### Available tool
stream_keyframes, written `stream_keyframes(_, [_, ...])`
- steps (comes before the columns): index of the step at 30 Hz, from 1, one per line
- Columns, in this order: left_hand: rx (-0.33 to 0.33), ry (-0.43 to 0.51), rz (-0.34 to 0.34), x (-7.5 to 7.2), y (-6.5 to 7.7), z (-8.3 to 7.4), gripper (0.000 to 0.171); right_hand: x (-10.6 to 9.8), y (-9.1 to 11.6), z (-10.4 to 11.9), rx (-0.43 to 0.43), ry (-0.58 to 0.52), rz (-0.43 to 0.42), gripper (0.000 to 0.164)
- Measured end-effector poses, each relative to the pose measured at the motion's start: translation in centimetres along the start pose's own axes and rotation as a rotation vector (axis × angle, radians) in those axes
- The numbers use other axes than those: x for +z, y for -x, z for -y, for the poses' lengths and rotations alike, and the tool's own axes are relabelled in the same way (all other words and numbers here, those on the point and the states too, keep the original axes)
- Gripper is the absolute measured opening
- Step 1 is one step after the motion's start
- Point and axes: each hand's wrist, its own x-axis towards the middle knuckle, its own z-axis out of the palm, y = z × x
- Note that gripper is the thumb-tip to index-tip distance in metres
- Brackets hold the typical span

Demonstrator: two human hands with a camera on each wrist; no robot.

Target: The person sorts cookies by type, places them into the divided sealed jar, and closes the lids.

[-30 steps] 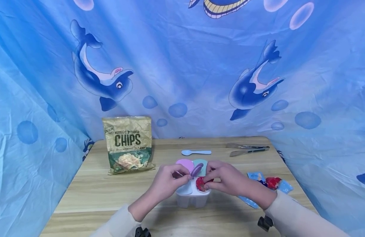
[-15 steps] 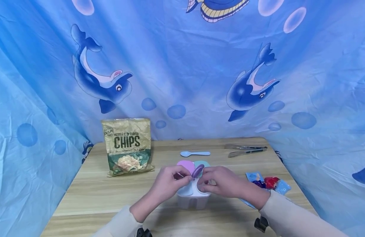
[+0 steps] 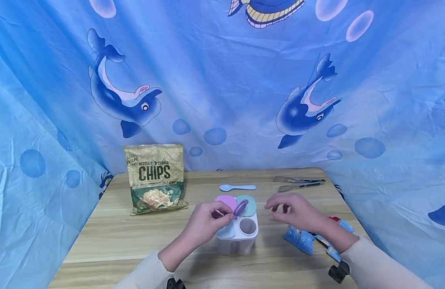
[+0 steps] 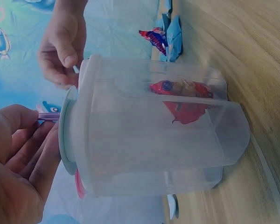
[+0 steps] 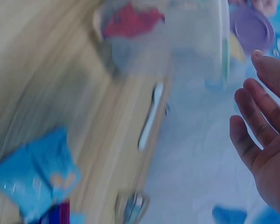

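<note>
My left hand (image 3: 209,220) pinches a round purple lid (image 3: 241,208), tilted on edge above a translucent container (image 3: 231,247). Pink (image 3: 224,200), green (image 3: 250,206) and pale blue (image 3: 227,231) lids cover the other openings. At the front right, a round opening (image 3: 248,226) stands uncovered. Through the wall, the left wrist view shows a red wrapped packet (image 4: 189,105) near the bottom. My right hand (image 3: 296,210) hovers right of the container, fingers loosely bent and holding nothing; the right wrist view shows them spread (image 5: 270,121).
Blue packets (image 3: 299,239) lie on the table by my right forearm, partly hidden. Behind the container lies a pale blue spoon (image 3: 237,187), with tongs (image 3: 302,185) at the back right. A chips bag (image 3: 156,180) stands at the back left.
The red packet has gone from my right hand down into the container. That hand has withdrawn to the right, baring the opening. My left hand keeps the purple lid in nearly the same place.
</note>
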Motion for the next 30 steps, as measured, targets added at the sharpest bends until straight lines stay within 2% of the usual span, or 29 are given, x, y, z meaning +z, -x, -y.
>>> stream_keyframes(6, [-0.005,0.016,0.007,-0.1,0.0,0.1,0.008,-3.0,2.8,-2.6,0.074,0.085,-0.096,0.022])
stream_keyframes(11, [-0.004,0.019,0.011,-0.2,0.0,0.1,0.008,-4.4,5.5,-4.8,0.134,0.126,-0.122,0.022])
stream_keyframes(14, [-0.002,0.024,0.013,-0.2,0.0,0.2,0.007,-5.0,7.0,-6.2,0.174,0.137,-0.104,0.021])
stream_keyframes(21, [-0.005,0.027,0.03,-0.1,-0.1,0.0,0.008,-5.6,9.8,-9.2,0.307,0.119,0.013,0.026])
stream_keyframes(26, [-0.008,0.024,0.033,-0.1,-0.1,0.0,0.008,-5.1,10.9,-10.5,0.311,0.125,0.034,0.032])
stream_keyframes(30, [-0.008,0.027,0.029,-0.1,-0.1,0.0,0.009,-4.7,11.1,-11.3,0.311,0.192,0.028,0.033])
